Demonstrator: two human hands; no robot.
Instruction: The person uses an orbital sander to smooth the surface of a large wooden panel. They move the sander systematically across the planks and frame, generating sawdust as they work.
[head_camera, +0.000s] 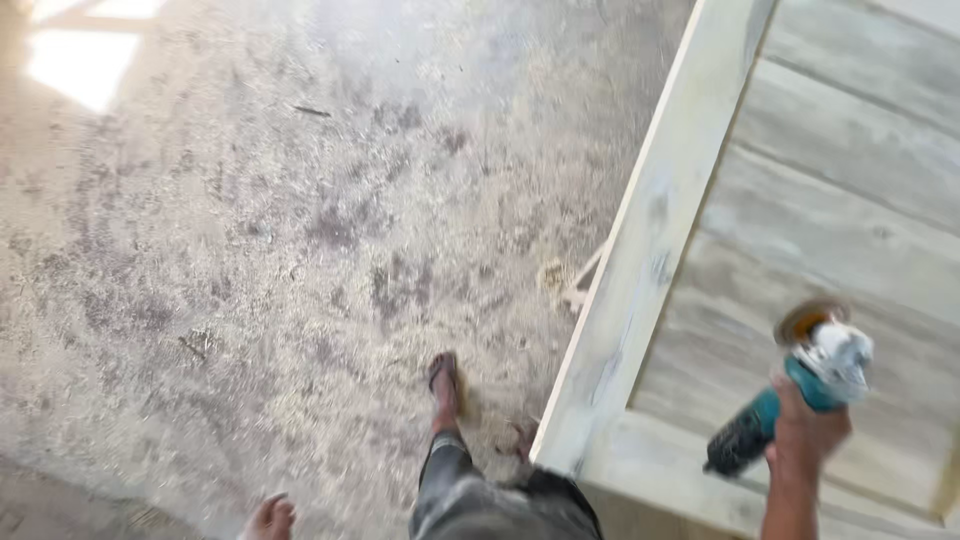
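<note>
A: What is the right hand (805, 432) doing?
B: It is wrapped tight around a blue-green grinder (790, 395), at about 4 o'clock, over the wooden panel (830, 190).
A: And the left hand (270, 520)?
B: Down at 7 o'clock, over the dusty floor (250, 200). It's blurry, so I can't tell.

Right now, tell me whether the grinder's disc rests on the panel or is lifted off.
Lifted: the right hand holds the grinder above the panel, disc up.

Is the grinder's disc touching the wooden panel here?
Cannot tell. In the head view the right hand holds the grinder over the panel, but blur hides any gap beneath the disc.
</note>
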